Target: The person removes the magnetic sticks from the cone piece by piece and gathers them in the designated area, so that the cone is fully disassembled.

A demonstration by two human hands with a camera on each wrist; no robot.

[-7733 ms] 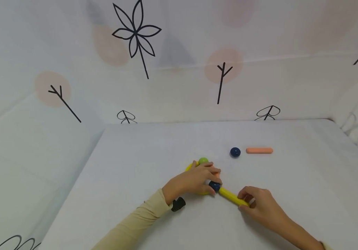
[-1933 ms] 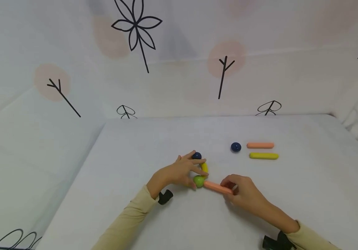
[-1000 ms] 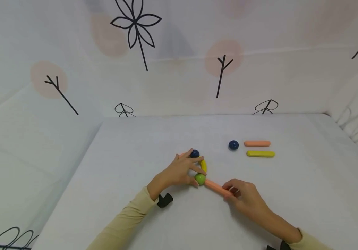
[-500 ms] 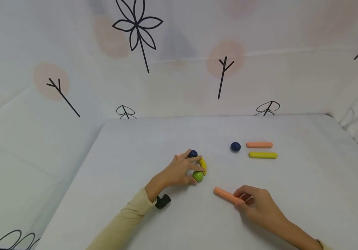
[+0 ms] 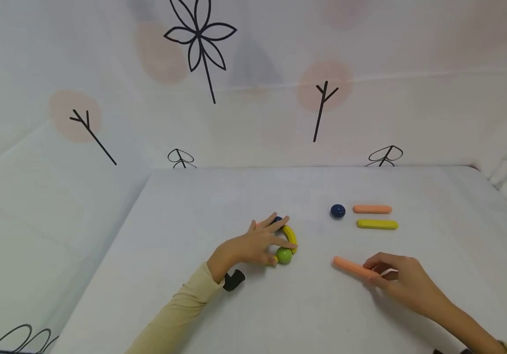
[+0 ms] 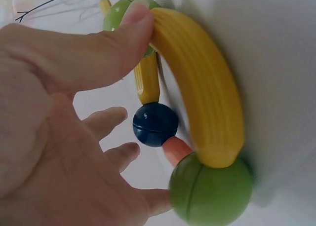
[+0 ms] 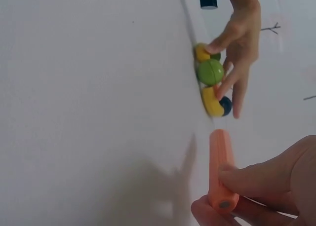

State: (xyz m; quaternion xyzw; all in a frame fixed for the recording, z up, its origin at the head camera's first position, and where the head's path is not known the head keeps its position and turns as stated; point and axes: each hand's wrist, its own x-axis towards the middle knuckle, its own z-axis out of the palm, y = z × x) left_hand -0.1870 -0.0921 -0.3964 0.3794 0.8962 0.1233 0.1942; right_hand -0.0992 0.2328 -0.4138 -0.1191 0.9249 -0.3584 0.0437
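Note:
In the head view my right hand (image 5: 406, 280) pinches a straight orange magnetic rod (image 5: 351, 267) near one end, over the right part of the table. A grey metal disc shows in the rod's end (image 7: 225, 205) in the right wrist view. My left hand (image 5: 251, 246) spreads over a ring of balls and rods and partly hides it. Its thumb touches a green ball beside a curved yellow rod (image 6: 207, 88). Another green ball (image 6: 210, 194), a dark blue ball (image 6: 155, 125) and a short bit of orange show in the ring.
To the right of the ring, farther back on the white table (image 5: 191, 196), lie a loose dark blue ball (image 5: 338, 211), an orange rod (image 5: 372, 209) and a yellow rod (image 5: 377, 224). A black piece (image 5: 234, 280) sits at the left wrist. Patterned cloth walls stand behind.
The yellow rod, earlier in my right hand, now lies at the back right. The orange rod has parted from the green ball and moved right with my right hand. My left hand stays at the ring.

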